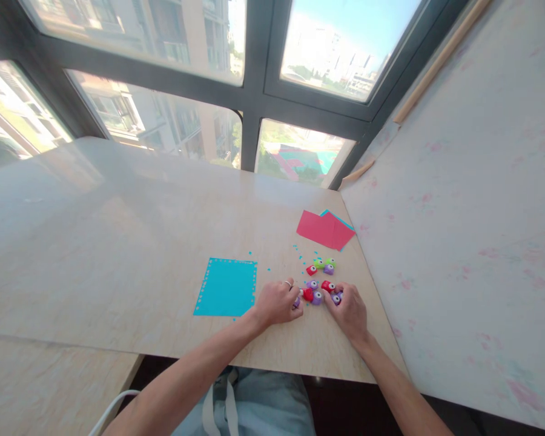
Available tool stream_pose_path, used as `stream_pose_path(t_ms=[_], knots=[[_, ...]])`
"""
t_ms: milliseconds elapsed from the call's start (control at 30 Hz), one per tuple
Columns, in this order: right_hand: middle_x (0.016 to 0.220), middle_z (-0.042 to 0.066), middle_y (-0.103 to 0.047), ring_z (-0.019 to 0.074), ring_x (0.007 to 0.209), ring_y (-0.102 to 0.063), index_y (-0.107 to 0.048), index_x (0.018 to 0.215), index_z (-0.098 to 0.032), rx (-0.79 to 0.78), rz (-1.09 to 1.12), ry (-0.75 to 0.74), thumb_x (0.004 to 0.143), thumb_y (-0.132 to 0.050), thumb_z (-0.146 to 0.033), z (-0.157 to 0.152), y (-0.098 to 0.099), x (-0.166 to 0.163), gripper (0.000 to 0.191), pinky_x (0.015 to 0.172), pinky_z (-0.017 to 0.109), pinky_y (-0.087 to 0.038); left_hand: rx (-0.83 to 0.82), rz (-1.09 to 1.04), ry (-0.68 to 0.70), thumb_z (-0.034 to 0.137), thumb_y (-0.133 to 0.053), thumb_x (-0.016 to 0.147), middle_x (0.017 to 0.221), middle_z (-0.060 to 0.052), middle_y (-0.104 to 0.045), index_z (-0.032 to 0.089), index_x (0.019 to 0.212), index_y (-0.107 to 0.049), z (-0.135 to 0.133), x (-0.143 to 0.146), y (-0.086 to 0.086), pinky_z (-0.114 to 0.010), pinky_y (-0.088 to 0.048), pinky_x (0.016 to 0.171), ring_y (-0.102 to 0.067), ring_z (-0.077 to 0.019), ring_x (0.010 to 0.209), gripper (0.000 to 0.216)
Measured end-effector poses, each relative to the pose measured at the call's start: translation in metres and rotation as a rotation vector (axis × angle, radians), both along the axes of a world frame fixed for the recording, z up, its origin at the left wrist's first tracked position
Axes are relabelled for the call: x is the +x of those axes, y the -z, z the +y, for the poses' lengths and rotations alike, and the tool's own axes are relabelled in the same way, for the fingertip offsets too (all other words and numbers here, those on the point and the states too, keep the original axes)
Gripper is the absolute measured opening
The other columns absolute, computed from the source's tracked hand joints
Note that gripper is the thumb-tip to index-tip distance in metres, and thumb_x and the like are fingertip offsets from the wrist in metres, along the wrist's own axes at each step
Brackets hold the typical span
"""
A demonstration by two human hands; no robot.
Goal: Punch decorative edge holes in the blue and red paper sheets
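Observation:
My left hand [278,301] rests on the table with its fingers curled around a small purple paper punch [297,301]; a ring shows on one finger. My right hand [347,309] is curled too, its fingertips closed on another purple punch [336,297]. Between the hands lie a red punch [307,294], a purple punch [317,297] and a red one [327,286]. Further back sit several green, red and purple punches [323,265]. A turquoise sheet [227,287] with holes punched along its edges lies flat just left of my left hand.
A stack of red and turquoise paper [324,229] lies at the back right. Tiny turquoise paper dots [300,251] are scattered on the pale wooden table [118,242]. A wall [458,242] borders the table's right side; large windows [200,127] run behind it.

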State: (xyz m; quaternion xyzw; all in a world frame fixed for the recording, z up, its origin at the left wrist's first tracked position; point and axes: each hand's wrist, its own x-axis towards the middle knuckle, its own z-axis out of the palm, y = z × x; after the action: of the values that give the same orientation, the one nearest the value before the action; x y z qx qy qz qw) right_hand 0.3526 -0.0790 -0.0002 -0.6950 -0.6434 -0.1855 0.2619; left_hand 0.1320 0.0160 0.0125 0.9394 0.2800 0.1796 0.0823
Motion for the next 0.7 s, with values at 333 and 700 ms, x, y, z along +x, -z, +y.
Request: stream_pose_path(t_ms=[333,700], knots=[[0.09,0.01,-0.064,0.0234,0.087,-0.056,-0.061,0.095,-0.018,-0.14,-0.116,-0.177,0.096,-0.053,-0.039,-0.013,-0.007,0.001,0.023,0.079,0.036,-0.045,0.013,0.012,0.028,0.04,-0.056,0.08,0.079,-0.008,-0.065,0.019,0.082,-0.069,0.007,-0.004,-0.001,-0.028,-0.037,0.045,-0.062,-0.0195,0.058,0.025],[0.08,0.005,-0.061,0.0191,0.079,-0.058,-0.059,0.081,-0.02,-0.103,-0.127,-0.495,0.089,-0.062,-0.031,-0.019,-0.019,0.017,0.014,0.077,0.032,-0.045,0.087,-0.041,0.07,0.044,-0.053,0.081,0.074,-0.007,-0.064,0.019,0.082,-0.069,0.012,-0.002,0.003,-0.026,-0.033,0.041,-0.059,-0.0183,0.054,0.03]])
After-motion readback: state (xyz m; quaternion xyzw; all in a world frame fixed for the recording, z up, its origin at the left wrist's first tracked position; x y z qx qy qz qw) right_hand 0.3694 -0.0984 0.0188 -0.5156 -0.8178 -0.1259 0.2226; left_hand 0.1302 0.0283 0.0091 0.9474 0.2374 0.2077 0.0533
